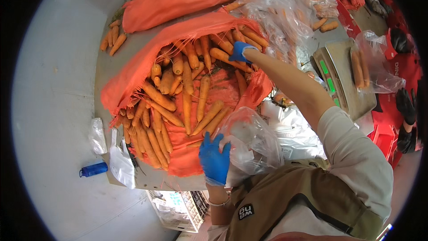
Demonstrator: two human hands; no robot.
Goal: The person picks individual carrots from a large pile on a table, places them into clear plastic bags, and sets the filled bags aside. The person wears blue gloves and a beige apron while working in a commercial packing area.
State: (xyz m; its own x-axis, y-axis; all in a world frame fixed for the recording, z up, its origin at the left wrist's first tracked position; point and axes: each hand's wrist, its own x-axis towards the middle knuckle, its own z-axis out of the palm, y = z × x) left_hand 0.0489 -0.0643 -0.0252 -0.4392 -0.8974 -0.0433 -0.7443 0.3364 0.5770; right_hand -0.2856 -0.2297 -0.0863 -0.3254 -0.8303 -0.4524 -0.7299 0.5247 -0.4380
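My left hand [214,159], in a blue glove, is at the left edge of a clear plastic bag [250,140], its fingers spread; whether it grips the film cannot be told. Farther up, my right hand [241,52], also blue-gloved, is curled over a carrot [222,55] inside the mouth of a torn orange-red mesh sack [187,28]. Many carrots [158,97] fill the sack's opening and spill over its lower flap. Several carrots [209,118] lie just above my left hand, tips pointing various ways.
Another sack [180,1] lies behind. A scale [351,73] bears bagged carrots [360,68] at right, near a co-worker's black-gloved hands [406,105]. A blue bottle [93,169] and white plastic bag [121,162] are left; a white crate [175,209] sits below the table edge.
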